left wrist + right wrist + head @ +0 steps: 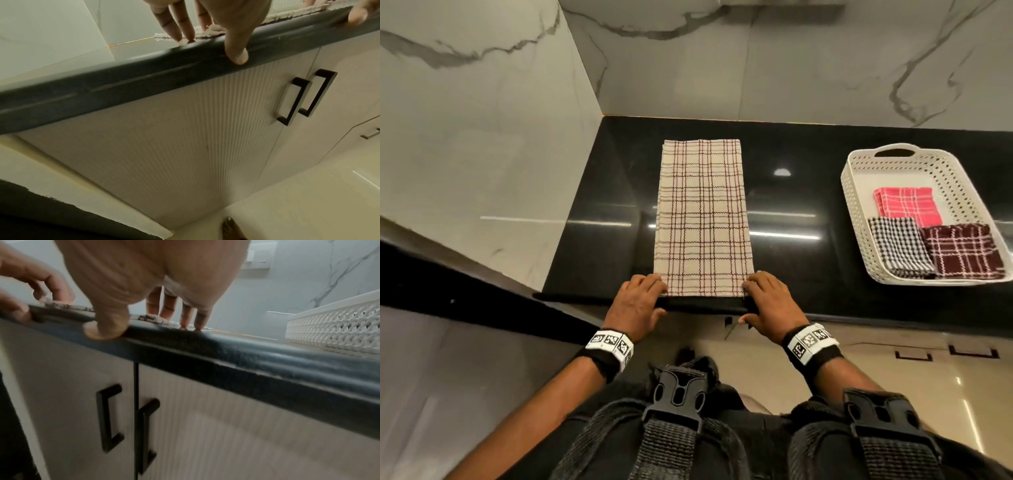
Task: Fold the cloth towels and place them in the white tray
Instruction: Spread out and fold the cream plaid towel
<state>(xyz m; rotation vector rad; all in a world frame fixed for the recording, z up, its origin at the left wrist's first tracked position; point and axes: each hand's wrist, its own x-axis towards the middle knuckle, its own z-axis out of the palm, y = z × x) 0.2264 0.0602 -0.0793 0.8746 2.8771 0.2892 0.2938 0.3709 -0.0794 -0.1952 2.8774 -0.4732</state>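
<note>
A glossy black countertop [808,205] fills the centre, with grey-veined marble walls [482,120] from nine to twelve o'clock. Ribbed cream cabinet doors [185,129] with black handles [292,100] sit beneath.

Bare counter [798,205] between beige towel [702,219] and tray [859,219].

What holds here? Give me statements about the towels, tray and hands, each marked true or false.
1. The white tray holds three folded towels. True.
2. The beige checked towel lies inside the tray. False: it lies on the black counter, left of the tray.
3. The left hand and right hand are at the beige towel's near corners. True.
4. The pink towel is nearest the person. False: it lies behind the black-and-white towel and maroon towel.
</note>
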